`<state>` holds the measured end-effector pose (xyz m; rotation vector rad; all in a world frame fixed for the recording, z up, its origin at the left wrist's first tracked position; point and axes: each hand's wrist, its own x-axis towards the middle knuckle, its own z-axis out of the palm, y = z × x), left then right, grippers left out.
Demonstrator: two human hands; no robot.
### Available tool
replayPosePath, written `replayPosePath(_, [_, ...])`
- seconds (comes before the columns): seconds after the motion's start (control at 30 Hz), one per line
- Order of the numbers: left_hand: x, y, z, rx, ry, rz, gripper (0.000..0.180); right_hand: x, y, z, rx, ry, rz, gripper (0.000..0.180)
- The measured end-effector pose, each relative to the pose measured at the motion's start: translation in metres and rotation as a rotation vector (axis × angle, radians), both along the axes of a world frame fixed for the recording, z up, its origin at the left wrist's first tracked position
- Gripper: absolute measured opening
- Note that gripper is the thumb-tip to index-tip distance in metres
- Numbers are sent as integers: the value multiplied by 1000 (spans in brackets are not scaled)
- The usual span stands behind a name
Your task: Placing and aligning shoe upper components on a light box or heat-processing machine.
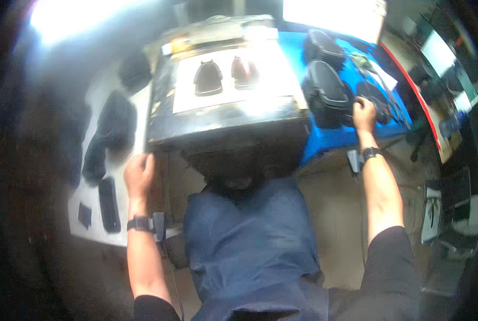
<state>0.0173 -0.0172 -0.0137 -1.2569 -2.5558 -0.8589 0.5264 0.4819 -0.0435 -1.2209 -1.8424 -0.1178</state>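
Observation:
My left hand (139, 174) is closed in a fist beside the right edge of the pale side table (132, 214). Whether its curled fingers contain anything is hidden. My right hand (364, 114) is closed too, over the front of the blue table (330, 140), right beside a black bag-like piece (327, 88) and a smaller dark piece (377, 99). Its fingertips are blurred, so any held item cannot be made out. Between my hands stands a metal-topped block (223, 122). On it lies a white sheet (185, 101) with two dark rounded panels, a left (208, 79) and a right (244, 74).
Several blurred black pieces (116, 120) and a long dark panel (109, 205) lie on the pale table. Another black bag-like piece (323, 48) sits farther back on the blue table. A red-edged table (418, 96) runs along the right. A thin cable (173, 273) hangs near my left forearm.

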Motion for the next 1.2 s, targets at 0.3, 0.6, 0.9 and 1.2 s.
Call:
replayPosePath(0.3, [-9,2,-1,-9,-33,-82,22,-4,-16,10,-176,60,-111,24])
replayPosePath(0.6, [-7,0,-1,79,4,-123,24,-6,-13,8,-132,58,-107,23])
replayPosePath(0.9, [-5,1,-2,121,-13,-119,25,-3,-10,5,-158,118,-72,21])
replayPosePath(1.2, [-7,-2,0,115,9,-114,26,-9,-17,11,-191,77,-112,23])
